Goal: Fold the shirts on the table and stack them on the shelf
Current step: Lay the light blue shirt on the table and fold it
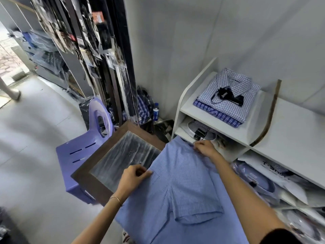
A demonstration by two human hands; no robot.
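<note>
Both hands are clamped on a light blue shirt [184,187] spread across the surface [105,166]: the left hand [133,176] pinches its left edge between thumb and fingers, and the right hand [204,147] pinches the cloth at the far end, close to the lower shelf opening. The two hands are well apart. A thin bangle [116,199] circles the left wrist.

The shirt is a finely checked woven fabric, lying back up, with one short sleeve [197,206] folded flat over the middle, its hem curved. The surface has a dark brown wooden frame around a glossy glass panel, bare on the left side.

On the top board of the white shelf [211,118] sits a squared stack of folded shirts [226,101], the upper one in a white-and-blue grid check with a black hang tag [222,94], the lower one in bolder blue stripes. A lilac plastic chair [79,152] with slotted seat stands just beside the surface.
</note>
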